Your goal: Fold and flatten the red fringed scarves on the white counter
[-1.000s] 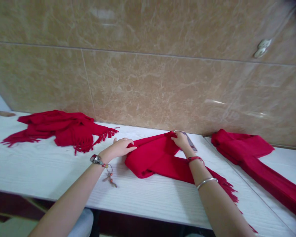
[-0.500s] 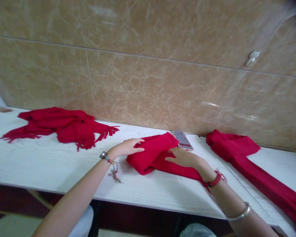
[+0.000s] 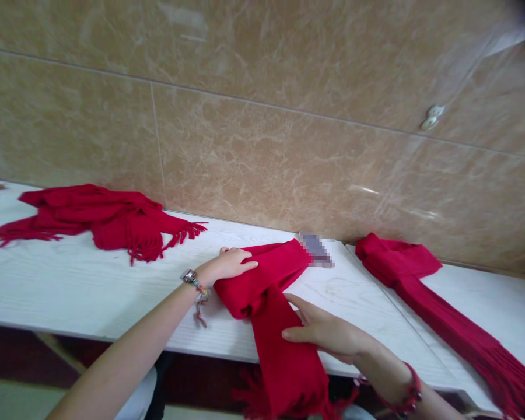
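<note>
No writing, label, brand, number or sign can be read here: the flat rectangular item (image 3: 317, 252) at the back of the bench (image 3: 114, 297) has its face blurred into blocks (any lettering there is lost), and the watch-like piece (image 3: 188, 276) on the left wrist and the pale fitting (image 3: 432, 117) on the wall (image 3: 266, 163) are too small to make out

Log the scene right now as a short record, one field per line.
Left hand: on the folded part of the middle scarf
Right hand: touching that scarf's near length
Middle scarf: fringed end over the table's front edge
Left scarf: loosely heaped, near the wall
Right scarf: folded at the far end, fringed near end
Phone-like item: pixelated, behind the middle scarf
</note>
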`<state>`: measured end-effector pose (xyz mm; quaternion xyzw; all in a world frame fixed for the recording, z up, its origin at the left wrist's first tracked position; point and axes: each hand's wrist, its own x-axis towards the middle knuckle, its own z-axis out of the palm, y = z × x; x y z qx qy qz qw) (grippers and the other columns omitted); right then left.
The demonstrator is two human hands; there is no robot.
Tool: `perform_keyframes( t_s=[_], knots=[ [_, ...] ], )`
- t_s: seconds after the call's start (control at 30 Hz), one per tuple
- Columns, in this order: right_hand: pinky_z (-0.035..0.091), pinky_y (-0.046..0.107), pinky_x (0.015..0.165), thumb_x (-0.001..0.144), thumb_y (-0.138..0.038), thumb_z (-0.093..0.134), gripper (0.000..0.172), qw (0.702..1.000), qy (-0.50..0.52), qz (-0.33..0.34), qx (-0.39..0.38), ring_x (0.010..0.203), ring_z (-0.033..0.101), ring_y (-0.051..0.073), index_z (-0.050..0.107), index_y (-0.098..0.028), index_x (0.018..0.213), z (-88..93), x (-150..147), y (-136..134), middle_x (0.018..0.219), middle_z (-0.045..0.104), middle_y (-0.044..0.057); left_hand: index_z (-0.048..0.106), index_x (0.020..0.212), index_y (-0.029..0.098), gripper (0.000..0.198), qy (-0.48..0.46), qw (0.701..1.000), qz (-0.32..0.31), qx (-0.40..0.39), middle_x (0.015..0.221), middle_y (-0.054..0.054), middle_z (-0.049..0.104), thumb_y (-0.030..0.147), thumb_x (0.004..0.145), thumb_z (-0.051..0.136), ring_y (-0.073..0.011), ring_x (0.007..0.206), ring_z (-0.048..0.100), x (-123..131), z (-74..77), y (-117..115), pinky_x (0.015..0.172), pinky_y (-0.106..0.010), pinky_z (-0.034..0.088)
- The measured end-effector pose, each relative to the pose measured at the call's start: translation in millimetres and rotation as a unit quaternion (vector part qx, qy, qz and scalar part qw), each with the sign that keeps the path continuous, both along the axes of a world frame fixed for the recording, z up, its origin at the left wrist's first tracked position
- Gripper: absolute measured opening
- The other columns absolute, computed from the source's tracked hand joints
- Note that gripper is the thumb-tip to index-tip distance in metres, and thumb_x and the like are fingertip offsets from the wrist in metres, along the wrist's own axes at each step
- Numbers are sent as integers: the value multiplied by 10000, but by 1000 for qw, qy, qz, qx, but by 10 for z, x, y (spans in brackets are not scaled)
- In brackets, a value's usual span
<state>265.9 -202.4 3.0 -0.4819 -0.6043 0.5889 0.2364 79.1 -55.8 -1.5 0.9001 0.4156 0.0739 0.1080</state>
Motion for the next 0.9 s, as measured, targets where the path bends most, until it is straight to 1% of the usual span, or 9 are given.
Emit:
perform_keyframes(
  t_s=[0.1,0.2,0.3,0.37,0.5,0.57,0.63,0.77,0.9],
  knots=[
    [479,324,696,629,-315,657,741,984,-172,-6,54,765,617,200,362,-194,1298,-4,127,146,874,669,42,531,1093,221,322,-26,997,60,34,1172,-105,541,390,864,382,-273,1118,464,-7,-44,-22,969,-513,228],
    [462,308,663,682,-330,632,565,922,-348,-20,168,698,613,199,492,-173,1207,15,362,403,772,669,48,379,1285,194,544,-21,989,146,2,1314,-197,374,489,828,395,-350,1157,423,-51,-14,-80,914,-512,305],
    [448,310,726,783,-359,531,460,857,-402,-169,275,835,614,225,492,-169,1200,9,574,744,922,660,106,246,1365,141,786,7,983,171,-72,1339,-275,303,588,753,451,-400,1130,442,-91,107,-195,868,-464,366],
    [434,309,781,817,-359,486,451,816,-418,-286,279,961,584,240,467,-152,1218,-33,644,986,1058,620,144,239,1373,165,824,8,987,148,-66,1381,-261,251,584,718,511,-421,1201,350,-79,189,-309,904,-489,334],
    [428,304,804,837,-399,438,536,808,-426,-334,235,1033,558,249,390,-77,1262,-174,628,1371,1099,594,187,271,1358,303,864,3,999,2,-46,1467,-150,114,573,622,635,-407,1312,59,55,232,-597,966,-614,153],
    [428,308,803,819,-407,465,562,809,-426,-338,223,1026,563,257,391,-63,1257,-237,609,1484,1073,605,193,354,1306,366,812,30,996,-49,-71,1478,-108,85,536,585,688,-421,1309,22,120,197,-704,941,-668,89],
    [428,317,794,787,-363,518,542,811,-425,-337,221,1010,570,273,428,-48,1220,-282,619,1549,1042,615,204,432,1248,395,682,56,992,-65,-89,1480,-81,95,468,622,692,-424,1307,20,128,148,-739,930,-684,64],
    [431,306,763,711,-202,581,445,814,-414,-335,233,948,594,259,504,-84,1133,-287,688,1617,988,639,172,407,1257,431,495,79,991,-95,-57,1477,-23,133,264,802,509,-348,1330,40,-63,41,-596,971,-643,64],
    [438,275,743,747,-220,541,397,812,-380,-345,277,901,601,195,483,-164,1135,-195,682,1743,973,645,89,384,1273,427,629,76,989,-112,55,1466,15,183,70,756,407,-292,1337,88,-332,-58,-302,1008,-597,57]
  ],
)
